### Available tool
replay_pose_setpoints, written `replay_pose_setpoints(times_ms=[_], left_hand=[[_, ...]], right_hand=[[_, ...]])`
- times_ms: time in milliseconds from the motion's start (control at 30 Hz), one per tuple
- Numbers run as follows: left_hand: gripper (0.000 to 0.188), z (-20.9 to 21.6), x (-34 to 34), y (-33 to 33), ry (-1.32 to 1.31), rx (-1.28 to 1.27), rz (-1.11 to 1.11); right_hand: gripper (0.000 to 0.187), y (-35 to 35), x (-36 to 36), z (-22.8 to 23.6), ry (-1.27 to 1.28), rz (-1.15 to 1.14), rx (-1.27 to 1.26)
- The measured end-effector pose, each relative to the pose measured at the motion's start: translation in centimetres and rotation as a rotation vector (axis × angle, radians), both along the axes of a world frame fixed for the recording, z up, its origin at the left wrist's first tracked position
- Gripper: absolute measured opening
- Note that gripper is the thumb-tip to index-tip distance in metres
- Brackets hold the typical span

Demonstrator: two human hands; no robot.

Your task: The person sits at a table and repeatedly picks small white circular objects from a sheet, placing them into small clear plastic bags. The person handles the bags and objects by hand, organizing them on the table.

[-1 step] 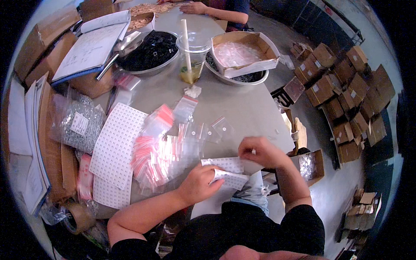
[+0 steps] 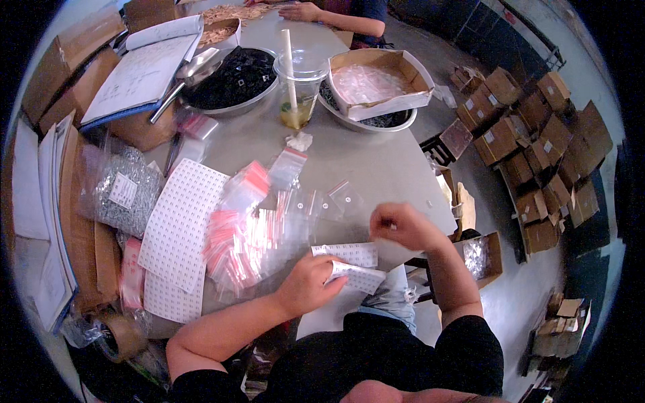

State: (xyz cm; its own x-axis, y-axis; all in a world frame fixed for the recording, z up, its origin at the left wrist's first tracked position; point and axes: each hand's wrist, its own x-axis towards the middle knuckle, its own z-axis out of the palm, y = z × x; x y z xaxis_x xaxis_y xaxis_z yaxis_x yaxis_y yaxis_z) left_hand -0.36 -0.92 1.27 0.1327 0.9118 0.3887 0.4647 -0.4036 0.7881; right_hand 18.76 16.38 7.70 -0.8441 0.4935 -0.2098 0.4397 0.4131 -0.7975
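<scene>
My left hand point(image 2: 313, 285) grips a folded sheet of small printed stickers point(image 2: 360, 277) near the table's front edge, its thumb on top of the fold. To the right and a little farther off, my right hand point(image 2: 400, 226) hovers over the table corner. Its fingers are curled together, and a tiny pale spot shows at the tips, too small to name. Beyond the sheet, small zip bags point(image 2: 342, 199) with round stickers lie flat. A heap of red-edged zip bags point(image 2: 235, 245) spreads left of them, beside larger sticker sheets point(image 2: 180, 221).
At the back stand a bowl of black parts point(image 2: 263, 99), a lidded cup with a straw point(image 2: 295, 101) and an open box of pinkish pieces point(image 2: 416, 97) resting on another bowl. A clipboard point(image 2: 134, 87) leans far left. Another person's hand point(image 2: 300, 12) lies at the far edge.
My right hand has lifted slightly away from the sticker sheet, toward the far side. My left hand and the sheet stay put.
</scene>
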Motion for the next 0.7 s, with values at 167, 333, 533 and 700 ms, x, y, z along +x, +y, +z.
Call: replay_pose_setpoints(times_ms=[167, 333, 533, 700], left_hand=[[0.018, -0.2, -0.2, 0.2, 0.004, -0.061, -0.016], [0.02, -0.7, -0.3, 0.1, 0.049, -0.089, -0.017], [0.021, -0.6, -0.2, 0.1, -0.019, -0.039, -0.029], [0.021, -0.5, -0.3, 0.1, -0.015, -0.034, -0.047]], right_hand=[[0.019, 2.4, -3.5, -2.6, 0.052, -0.064, 0.122], [0.021, 2.2, -5.1, -3.6, 0.006, -0.12, 0.446], [0.022, 2.6, -6.4, -2.5, -0.049, -0.007, 0.433], [0.022, 1.7, -7.9, -4.3, -0.041, 0.039, 0.407]])
